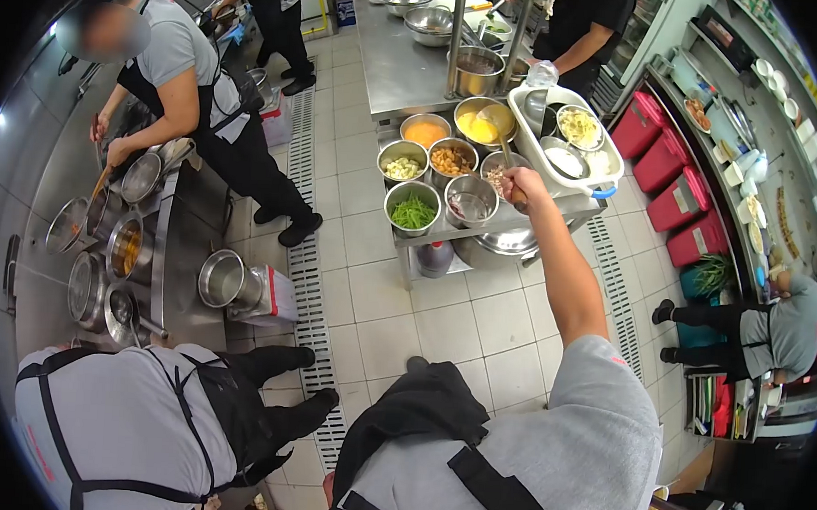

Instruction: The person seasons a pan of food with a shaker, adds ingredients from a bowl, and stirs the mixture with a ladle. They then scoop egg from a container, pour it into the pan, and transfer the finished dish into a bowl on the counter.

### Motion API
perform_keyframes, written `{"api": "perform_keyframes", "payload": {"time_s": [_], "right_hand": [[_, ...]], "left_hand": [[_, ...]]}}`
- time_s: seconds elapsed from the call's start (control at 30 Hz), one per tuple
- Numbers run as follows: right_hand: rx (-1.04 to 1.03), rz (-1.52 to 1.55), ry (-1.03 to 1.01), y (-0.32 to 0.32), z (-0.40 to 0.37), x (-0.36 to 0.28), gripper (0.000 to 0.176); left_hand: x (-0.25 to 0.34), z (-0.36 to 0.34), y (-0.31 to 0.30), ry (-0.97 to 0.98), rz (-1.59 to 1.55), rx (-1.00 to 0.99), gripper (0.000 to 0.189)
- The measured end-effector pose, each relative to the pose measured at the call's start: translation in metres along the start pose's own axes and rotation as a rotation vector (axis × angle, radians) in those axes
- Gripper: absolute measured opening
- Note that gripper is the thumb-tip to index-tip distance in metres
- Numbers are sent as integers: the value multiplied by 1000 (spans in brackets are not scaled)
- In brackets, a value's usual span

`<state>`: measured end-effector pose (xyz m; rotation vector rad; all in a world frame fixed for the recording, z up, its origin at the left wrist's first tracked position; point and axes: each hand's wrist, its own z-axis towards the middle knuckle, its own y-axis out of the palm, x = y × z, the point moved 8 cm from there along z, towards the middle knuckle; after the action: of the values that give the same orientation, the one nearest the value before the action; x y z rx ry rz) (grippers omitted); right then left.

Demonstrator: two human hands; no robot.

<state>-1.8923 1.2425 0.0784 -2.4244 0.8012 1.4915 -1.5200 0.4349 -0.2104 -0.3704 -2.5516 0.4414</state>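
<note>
My right hand reaches out over the metal table, its fingers wrapped round the wooden handle of a ladle. The bowl end of the ladle is at the steel pot of bright yellow liquid. Around it stand steel pots of orange liquid, brown-orange chunks, pale chopped pieces and sliced greens. Nearest below my hand is a pot with a little clear liquid. A pot of small pinkish pieces is partly hidden by my hand. My left hand cannot be made out.
A white tub holding several containers stands right of the pots. To my left, a co-worker stands close by, and another works at the stove. Red bins line the right side. Drain grates run along the tiled floor.
</note>
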Motion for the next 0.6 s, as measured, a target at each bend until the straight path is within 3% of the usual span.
{"api": "perform_keyframes", "payload": {"time_s": [0.07, 0.23, 0.6], "right_hand": [[-9, 338, 95, 5, -10, 2, 21], [-148, 650, 196, 9, -19, 0, 23], [-199, 727, 199, 15, -27, 3, 20]], "left_hand": [[0, 1, 0, 3, 2, 2, 16], [-3, 2, -1, 8, 5, 2, 16], [-14, -7, -12, 44, 14, 2, 16]]}}
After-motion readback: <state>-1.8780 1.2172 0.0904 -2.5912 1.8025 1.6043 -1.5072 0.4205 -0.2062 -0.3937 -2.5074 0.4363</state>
